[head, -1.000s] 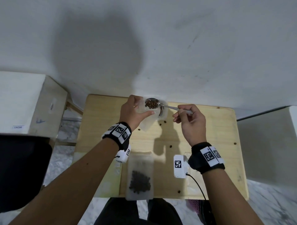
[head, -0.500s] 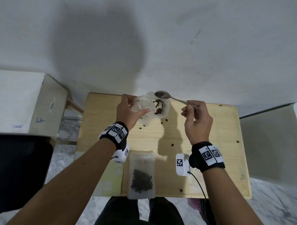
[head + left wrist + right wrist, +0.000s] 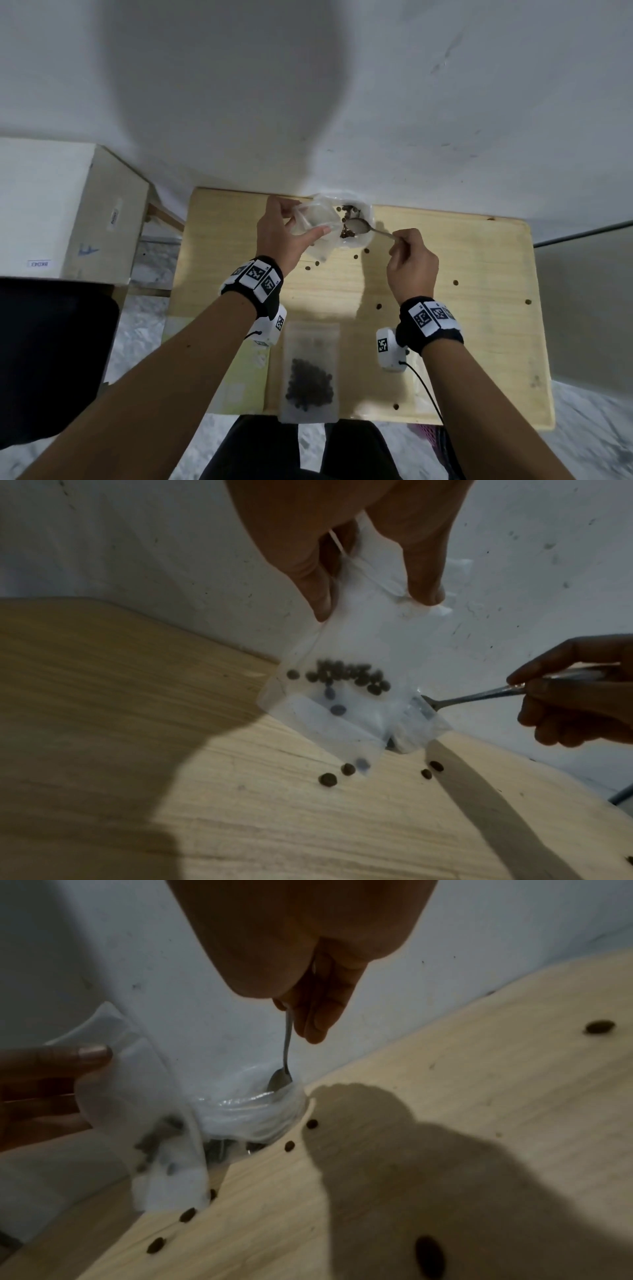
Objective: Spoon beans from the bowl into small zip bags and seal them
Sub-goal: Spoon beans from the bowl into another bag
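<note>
My left hand (image 3: 294, 221) pinches the open top of a small clear zip bag (image 3: 317, 222) and holds it above the table's far edge. Several dark beans (image 3: 346, 674) lie inside the bag (image 3: 359, 642). Just right of the bag stands the clear plastic bowl (image 3: 364, 214) with beans (image 3: 347, 209) in it. My right hand (image 3: 399, 241) grips the handle of a metal spoon (image 3: 356, 226). The spoon's head (image 3: 279, 1079) dips inside the bowl (image 3: 246, 1112) and looks empty. The bag partly hides the bowl in the left wrist view.
A second zip bag (image 3: 310, 373) holding beans lies flat near the wooden table's (image 3: 472, 274) front edge. Loose beans (image 3: 378, 306) are scattered over the tabletop. A white wall runs behind the table and a cardboard box (image 3: 68, 205) stands to the left.
The spoon carried beans over the bag's mouth, came away empty, and now has dropped into the bowl. My left hand has shifted the bag slightly left.
</note>
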Tool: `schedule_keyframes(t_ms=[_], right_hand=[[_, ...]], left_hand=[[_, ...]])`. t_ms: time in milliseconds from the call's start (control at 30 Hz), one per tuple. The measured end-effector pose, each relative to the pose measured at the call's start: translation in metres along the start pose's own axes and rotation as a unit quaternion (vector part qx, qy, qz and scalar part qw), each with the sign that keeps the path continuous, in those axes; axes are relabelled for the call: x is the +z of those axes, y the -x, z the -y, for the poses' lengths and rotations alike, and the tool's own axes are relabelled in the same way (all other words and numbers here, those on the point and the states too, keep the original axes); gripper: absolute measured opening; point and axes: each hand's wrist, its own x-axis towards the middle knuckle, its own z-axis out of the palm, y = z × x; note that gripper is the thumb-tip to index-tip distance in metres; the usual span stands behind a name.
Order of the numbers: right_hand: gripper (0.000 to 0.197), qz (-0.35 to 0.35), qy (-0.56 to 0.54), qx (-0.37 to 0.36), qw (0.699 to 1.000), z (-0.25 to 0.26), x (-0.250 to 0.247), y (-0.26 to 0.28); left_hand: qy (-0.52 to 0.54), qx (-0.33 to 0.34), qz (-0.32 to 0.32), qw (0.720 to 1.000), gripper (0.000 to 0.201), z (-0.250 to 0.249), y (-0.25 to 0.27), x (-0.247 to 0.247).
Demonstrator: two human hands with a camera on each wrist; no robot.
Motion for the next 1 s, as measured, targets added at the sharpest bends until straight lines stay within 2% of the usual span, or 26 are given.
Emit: schedule_keyframes(t_ms=[100,233,333,467,567,700,833,1000], right_hand=[[0.017,0.004,-0.050,0.083,0.995,-0.005,0.009,0.008],[0.019,0.053,-0.108,0.157,0.980,-0.003,0.021,0.017],[0.018,0.089,-0.177,0.220,0.955,-0.002,0.032,0.023],[0.014,0.085,-0.287,0.295,0.907,0.010,0.034,0.024],[0.013,0.067,-0.335,0.316,0.885,0.016,0.029,0.021],[0.014,0.035,-0.344,0.333,0.877,0.013,0.021,0.016],[0.015,0.003,-0.346,0.340,0.875,0.012,0.013,0.007],[0.015,-0.003,-0.340,0.312,0.887,0.021,-0.003,0.003]], left_hand=[[-0.013,-0.007,-0.005,1.000,0.071,0.001,-0.002,0.000],[-0.011,-0.014,-0.012,1.000,0.069,0.003,-0.004,-0.001],[-0.011,-0.019,-0.016,1.000,0.071,0.007,-0.004,-0.001],[-0.008,-0.020,-0.019,1.000,0.071,0.009,-0.002,-0.003],[-0.005,-0.021,-0.014,1.000,0.070,0.009,-0.001,-0.004],[0.000,-0.018,-0.010,1.000,0.072,0.007,0.000,-0.006],[0.006,-0.010,-0.004,1.000,0.066,0.003,0.002,-0.005],[0.012,-0.005,0.007,1.000,0.066,-0.002,0.004,-0.006]])
